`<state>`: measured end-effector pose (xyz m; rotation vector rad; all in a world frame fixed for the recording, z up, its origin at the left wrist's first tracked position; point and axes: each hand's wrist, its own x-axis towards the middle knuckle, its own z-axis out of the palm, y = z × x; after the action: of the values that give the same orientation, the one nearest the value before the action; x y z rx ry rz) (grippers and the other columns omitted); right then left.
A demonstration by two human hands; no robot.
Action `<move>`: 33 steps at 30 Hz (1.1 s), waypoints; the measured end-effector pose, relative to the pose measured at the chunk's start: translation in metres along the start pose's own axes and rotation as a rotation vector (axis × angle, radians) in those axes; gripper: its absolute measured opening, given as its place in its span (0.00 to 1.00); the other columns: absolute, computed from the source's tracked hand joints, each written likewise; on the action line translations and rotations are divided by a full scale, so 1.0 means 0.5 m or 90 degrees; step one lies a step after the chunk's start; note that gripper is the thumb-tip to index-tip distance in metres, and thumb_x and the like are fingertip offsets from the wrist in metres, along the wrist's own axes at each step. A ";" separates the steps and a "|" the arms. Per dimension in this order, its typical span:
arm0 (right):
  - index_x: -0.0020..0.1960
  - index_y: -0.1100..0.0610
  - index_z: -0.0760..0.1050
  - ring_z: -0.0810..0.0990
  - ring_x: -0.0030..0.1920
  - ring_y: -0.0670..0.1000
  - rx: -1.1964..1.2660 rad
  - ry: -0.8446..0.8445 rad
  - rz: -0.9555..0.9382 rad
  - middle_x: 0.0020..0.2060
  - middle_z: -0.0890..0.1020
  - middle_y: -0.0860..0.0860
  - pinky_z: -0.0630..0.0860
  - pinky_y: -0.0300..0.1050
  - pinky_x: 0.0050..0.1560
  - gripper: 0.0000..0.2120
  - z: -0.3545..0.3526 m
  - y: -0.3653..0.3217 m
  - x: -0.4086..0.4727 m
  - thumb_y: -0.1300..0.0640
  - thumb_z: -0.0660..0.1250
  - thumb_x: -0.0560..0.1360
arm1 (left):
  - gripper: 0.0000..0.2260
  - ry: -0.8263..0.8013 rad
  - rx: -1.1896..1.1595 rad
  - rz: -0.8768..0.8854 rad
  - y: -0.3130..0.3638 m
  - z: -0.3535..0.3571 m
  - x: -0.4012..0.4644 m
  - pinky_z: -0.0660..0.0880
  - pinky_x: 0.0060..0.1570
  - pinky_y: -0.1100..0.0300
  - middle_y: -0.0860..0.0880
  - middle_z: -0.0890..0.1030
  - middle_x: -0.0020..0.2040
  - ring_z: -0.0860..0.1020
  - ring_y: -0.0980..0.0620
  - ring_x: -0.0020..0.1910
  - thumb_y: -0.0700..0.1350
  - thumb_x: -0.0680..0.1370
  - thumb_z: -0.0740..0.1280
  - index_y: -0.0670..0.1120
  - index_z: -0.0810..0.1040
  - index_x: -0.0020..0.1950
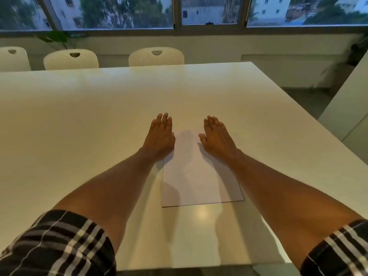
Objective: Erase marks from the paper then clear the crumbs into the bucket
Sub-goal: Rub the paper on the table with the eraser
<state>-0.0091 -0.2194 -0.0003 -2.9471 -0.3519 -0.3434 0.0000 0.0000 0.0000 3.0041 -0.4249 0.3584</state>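
My left hand (161, 134) and right hand (217, 136) lie flat, palms down and fingers together, grasping nothing, at the far end of a sheet of paper (197, 176) on a broad white worktop (79, 116). The left hand rests at the sheet's far left corner, half on the paper and half on the bare surface; the right covers the far right corner, thumb pointing inward. The paper lies square to me, near the worktop's front edge and a little right of centre, its near edge casting a thin dark line. I can make out no marks on the sheet from here.

The glossy worktop throws back a soft round spot of light (201, 214) just in front of the paper, along with the shadows of my forearms. My rolled sleeves (59, 242) are dark with pale checks. Three cream perforated chairs (156, 56) stand tucked along the far side. Behind them a low pale wall runs under a band of windows (119, 12), which give onto trees and light-coloured buildings. A leafy plant (57, 37) stands at the sill to the left, and a white cabinet (348, 104) stands at the right.
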 end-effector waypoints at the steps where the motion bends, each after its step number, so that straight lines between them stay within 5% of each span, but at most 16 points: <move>1: 0.77 0.64 0.53 0.52 0.77 0.57 0.001 0.002 -0.001 0.76 0.56 0.60 0.51 0.53 0.75 0.29 0.005 -0.002 -0.001 0.49 0.52 0.82 | 0.26 -0.015 0.000 -0.002 -0.001 0.005 0.001 0.42 0.78 0.49 0.40 0.46 0.82 0.42 0.43 0.80 0.46 0.85 0.50 0.38 0.47 0.81; 6: 0.72 0.65 0.63 0.61 0.73 0.58 0.011 -0.004 -0.029 0.71 0.67 0.60 0.57 0.54 0.72 0.25 0.017 -0.003 0.005 0.51 0.53 0.81 | 0.28 -0.100 -0.031 0.039 -0.011 0.006 0.009 0.45 0.78 0.49 0.40 0.49 0.81 0.46 0.42 0.80 0.46 0.83 0.55 0.38 0.50 0.80; 10: 0.63 0.64 0.72 0.71 0.63 0.60 0.010 0.038 -0.056 0.61 0.77 0.60 0.63 0.54 0.65 0.16 0.013 -0.004 0.033 0.57 0.56 0.80 | 0.27 -0.151 -0.065 0.053 -0.020 0.006 0.026 0.54 0.76 0.49 0.38 0.61 0.78 0.59 0.40 0.77 0.47 0.80 0.55 0.37 0.61 0.77; 13: 0.47 0.63 0.74 0.76 0.48 0.62 0.031 0.067 -0.049 0.44 0.80 0.60 0.67 0.51 0.48 0.07 0.003 0.002 0.056 0.67 0.58 0.74 | 0.13 -0.155 -0.048 0.070 -0.023 0.003 0.043 0.64 0.58 0.53 0.39 0.77 0.59 0.75 0.38 0.60 0.46 0.77 0.58 0.40 0.74 0.55; 16: 0.46 0.63 0.74 0.78 0.45 0.62 0.035 0.067 -0.022 0.41 0.80 0.60 0.70 0.51 0.43 0.06 0.004 0.011 0.075 0.66 0.59 0.73 | 0.05 -0.160 -0.025 0.076 -0.022 -0.002 0.050 0.61 0.47 0.56 0.42 0.79 0.52 0.77 0.40 0.52 0.47 0.77 0.59 0.46 0.69 0.44; 20: 0.42 0.64 0.76 0.75 0.47 0.62 0.061 0.027 -0.018 0.44 0.79 0.60 0.70 0.49 0.41 0.07 0.020 0.013 0.089 0.65 0.59 0.73 | 0.07 -0.173 0.009 0.049 -0.020 -0.003 0.065 0.59 0.57 0.51 0.50 0.77 0.54 0.76 0.47 0.55 0.48 0.76 0.60 0.48 0.76 0.49; 28: 0.42 0.61 0.76 0.72 0.45 0.59 0.097 0.019 -0.023 0.44 0.75 0.56 0.74 0.53 0.42 0.10 0.049 0.025 0.088 0.60 0.58 0.76 | 0.24 -0.151 -0.049 0.041 -0.034 -0.007 0.072 0.52 0.53 0.52 0.52 0.79 0.60 0.70 0.52 0.69 0.54 0.71 0.63 0.53 0.74 0.68; 33: 0.43 0.62 0.76 0.72 0.45 0.58 0.115 0.042 -0.013 0.43 0.75 0.55 0.75 0.54 0.40 0.07 0.057 0.028 0.090 0.63 0.60 0.75 | 0.24 -0.185 -0.068 0.039 -0.042 -0.016 0.073 0.52 0.53 0.53 0.53 0.80 0.57 0.76 0.51 0.60 0.58 0.71 0.62 0.54 0.75 0.66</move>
<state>0.0426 -0.2180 -0.0185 -2.7510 -0.3830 -0.3892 0.0383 0.0112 0.0153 2.9476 -0.5395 -0.0979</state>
